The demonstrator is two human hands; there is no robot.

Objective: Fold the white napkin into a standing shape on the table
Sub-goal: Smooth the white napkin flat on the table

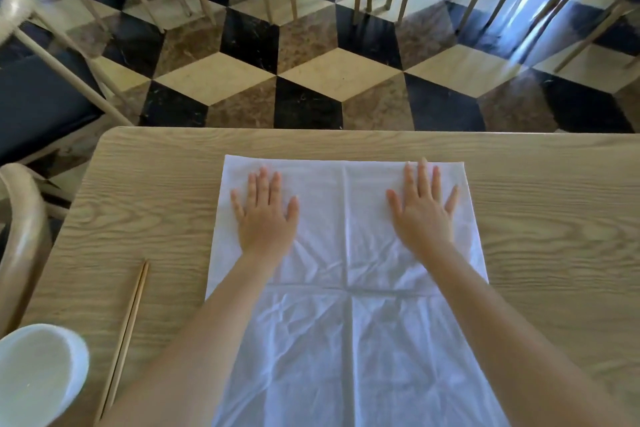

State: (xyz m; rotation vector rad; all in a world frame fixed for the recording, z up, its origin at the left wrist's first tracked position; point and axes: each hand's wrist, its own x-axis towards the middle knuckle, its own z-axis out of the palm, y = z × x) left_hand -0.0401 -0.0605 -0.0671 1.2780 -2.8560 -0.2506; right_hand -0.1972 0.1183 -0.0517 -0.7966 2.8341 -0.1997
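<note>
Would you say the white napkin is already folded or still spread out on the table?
Spread out. The napkin lies flat in one layer, only crease lines crossing it, both hands pressed palm-down on it.

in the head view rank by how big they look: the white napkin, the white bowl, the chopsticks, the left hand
1. white napkin, by far the largest
2. white bowl, though cut off by the frame and nearest the camera
3. left hand and chopsticks: long but very thin, so unsure which ranks higher
</note>
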